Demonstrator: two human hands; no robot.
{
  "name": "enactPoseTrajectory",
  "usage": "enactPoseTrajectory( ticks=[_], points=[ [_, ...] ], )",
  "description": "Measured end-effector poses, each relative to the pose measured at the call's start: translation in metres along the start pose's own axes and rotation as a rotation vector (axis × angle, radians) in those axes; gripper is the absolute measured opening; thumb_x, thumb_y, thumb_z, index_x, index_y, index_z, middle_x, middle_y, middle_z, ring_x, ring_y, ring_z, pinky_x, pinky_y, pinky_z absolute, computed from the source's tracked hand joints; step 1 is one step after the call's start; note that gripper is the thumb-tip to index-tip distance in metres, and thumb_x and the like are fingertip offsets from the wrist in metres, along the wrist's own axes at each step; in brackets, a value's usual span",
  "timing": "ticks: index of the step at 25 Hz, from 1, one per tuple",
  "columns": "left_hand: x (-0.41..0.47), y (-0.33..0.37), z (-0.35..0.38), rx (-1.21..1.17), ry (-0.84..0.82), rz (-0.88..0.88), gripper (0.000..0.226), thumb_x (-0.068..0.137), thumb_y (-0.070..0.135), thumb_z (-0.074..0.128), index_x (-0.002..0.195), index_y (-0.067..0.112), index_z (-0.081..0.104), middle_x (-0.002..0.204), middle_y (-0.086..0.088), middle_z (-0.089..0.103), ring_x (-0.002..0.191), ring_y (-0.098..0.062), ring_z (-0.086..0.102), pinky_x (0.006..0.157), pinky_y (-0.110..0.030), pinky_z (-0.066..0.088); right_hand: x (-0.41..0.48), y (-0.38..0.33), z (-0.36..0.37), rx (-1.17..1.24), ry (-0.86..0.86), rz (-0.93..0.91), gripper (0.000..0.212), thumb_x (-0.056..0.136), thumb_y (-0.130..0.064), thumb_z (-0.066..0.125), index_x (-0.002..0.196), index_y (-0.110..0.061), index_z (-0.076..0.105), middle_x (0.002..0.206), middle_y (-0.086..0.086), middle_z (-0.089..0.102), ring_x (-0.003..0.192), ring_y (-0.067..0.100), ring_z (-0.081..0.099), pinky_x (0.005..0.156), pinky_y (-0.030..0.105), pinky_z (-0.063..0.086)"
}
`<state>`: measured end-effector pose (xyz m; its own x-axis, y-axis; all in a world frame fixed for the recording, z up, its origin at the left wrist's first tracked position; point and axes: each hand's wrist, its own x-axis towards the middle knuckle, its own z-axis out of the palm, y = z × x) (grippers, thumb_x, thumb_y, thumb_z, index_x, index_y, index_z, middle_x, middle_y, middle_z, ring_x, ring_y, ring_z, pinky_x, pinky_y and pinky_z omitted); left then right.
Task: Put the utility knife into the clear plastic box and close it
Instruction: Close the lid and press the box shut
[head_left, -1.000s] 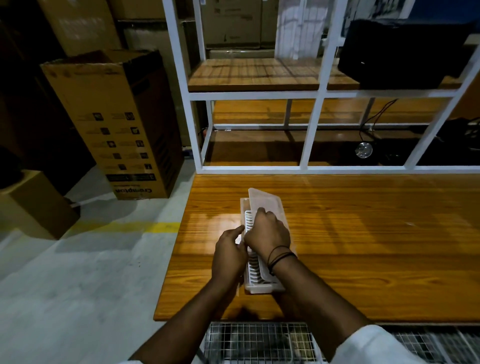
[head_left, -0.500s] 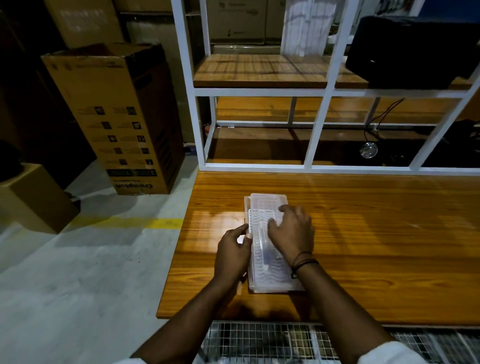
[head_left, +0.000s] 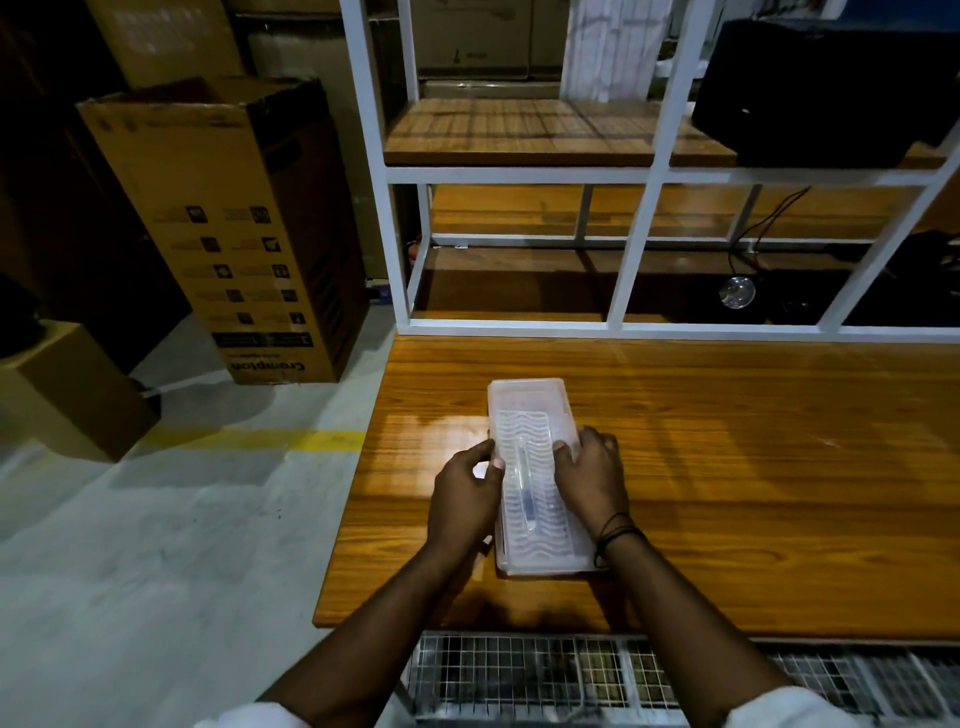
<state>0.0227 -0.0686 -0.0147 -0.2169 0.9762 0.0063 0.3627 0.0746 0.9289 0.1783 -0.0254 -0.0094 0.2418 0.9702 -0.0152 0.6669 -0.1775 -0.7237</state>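
Note:
A clear plastic box (head_left: 527, 410) lies lengthwise on the wooden table (head_left: 753, 467), its lid down flat on top. Through the lid I see the utility knife (head_left: 525, 488) lying along the box's middle, pale with a dark part near its centre. My left hand (head_left: 465, 499) grips the box's left edge, thumb on the lid. My right hand (head_left: 592, 475) presses on the box's right edge, fingers curled over the side.
A white metal shelf frame (head_left: 641, 208) rises at the table's far edge, with a black case (head_left: 826, 88) on its upper shelf. Cardboard boxes (head_left: 228, 228) stand on the floor to the left. A wire mesh rack (head_left: 545, 675) sits below the table's near edge.
The lid stood raised a second ago; my right hand brought it down flat on the box. My right hand then slid from the lid's top to the right edge.

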Motion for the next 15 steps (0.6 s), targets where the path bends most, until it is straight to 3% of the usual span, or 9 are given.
enactPoseTrajectory(
  ticks=[3, 6, 9, 11, 13, 15],
  points=[
    [0.000, 0.000, -0.001, -0.006, -0.018, 0.033, 0.040, 0.098, 0.031, 0.060, 0.137, 0.026, 0.062, 0.132, 0.009, 0.069, 0.098, -0.007, 0.073, 0.079, -0.024, 0.058, 0.001, -0.001, -0.001, 0.003, 0.020, -0.037, 0.045, 0.101, -0.026, 0.057, 0.141, -0.006, 0.055, 0.143, 0.020, 0.051, 0.131, 0.038, 0.051, 0.107, 0.041, 0.044],
    [0.000, 0.000, -0.003, 0.011, -0.030, 0.048, 0.041, 0.097, 0.028, 0.061, 0.138, 0.025, 0.062, 0.124, 0.015, 0.070, 0.091, -0.002, 0.073, 0.072, -0.016, 0.054, 0.001, -0.002, 0.001, -0.006, 0.027, -0.018, 0.045, 0.101, -0.026, 0.055, 0.142, -0.006, 0.055, 0.144, 0.020, 0.050, 0.132, 0.038, 0.051, 0.107, 0.041, 0.044],
    [0.001, -0.001, -0.002, 0.020, -0.013, 0.030, 0.037, 0.096, 0.022, 0.062, 0.133, 0.022, 0.067, 0.094, 0.037, 0.063, 0.076, 0.015, 0.068, 0.056, -0.001, 0.046, 0.004, -0.003, 0.004, 0.025, 0.013, 0.037, 0.043, 0.102, -0.026, 0.055, 0.139, -0.006, 0.057, 0.142, 0.021, 0.052, 0.131, 0.038, 0.051, 0.106, 0.041, 0.045],
    [0.004, -0.003, -0.001, 0.049, 0.006, 0.014, 0.033, 0.095, 0.020, 0.063, 0.127, 0.019, 0.071, 0.076, 0.043, 0.059, 0.079, 0.019, 0.066, 0.057, 0.003, 0.042, 0.006, -0.005, 0.007, 0.056, -0.002, 0.086, 0.041, 0.102, -0.025, 0.055, 0.137, -0.005, 0.059, 0.139, 0.023, 0.055, 0.128, 0.039, 0.052, 0.103, 0.040, 0.046],
    [0.006, -0.004, -0.001, 0.081, 0.009, 0.020, 0.031, 0.094, 0.018, 0.063, 0.124, 0.017, 0.073, 0.071, 0.042, 0.058, 0.077, 0.029, 0.058, 0.060, 0.005, 0.040, 0.005, -0.005, 0.009, 0.061, 0.001, 0.106, 0.040, 0.101, -0.026, 0.055, 0.135, -0.005, 0.060, 0.137, 0.024, 0.055, 0.125, 0.041, 0.055, 0.101, 0.041, 0.047],
    [0.005, -0.002, -0.002, 0.093, 0.009, 0.005, 0.032, 0.094, 0.021, 0.064, 0.125, 0.018, 0.072, 0.076, 0.031, 0.063, 0.070, 0.026, 0.059, 0.057, 0.004, 0.040, 0.004, -0.004, 0.010, 0.068, 0.008, 0.111, 0.040, 0.102, -0.027, 0.054, 0.135, -0.005, 0.059, 0.137, 0.023, 0.055, 0.124, 0.041, 0.056, 0.101, 0.041, 0.048]
  ],
)
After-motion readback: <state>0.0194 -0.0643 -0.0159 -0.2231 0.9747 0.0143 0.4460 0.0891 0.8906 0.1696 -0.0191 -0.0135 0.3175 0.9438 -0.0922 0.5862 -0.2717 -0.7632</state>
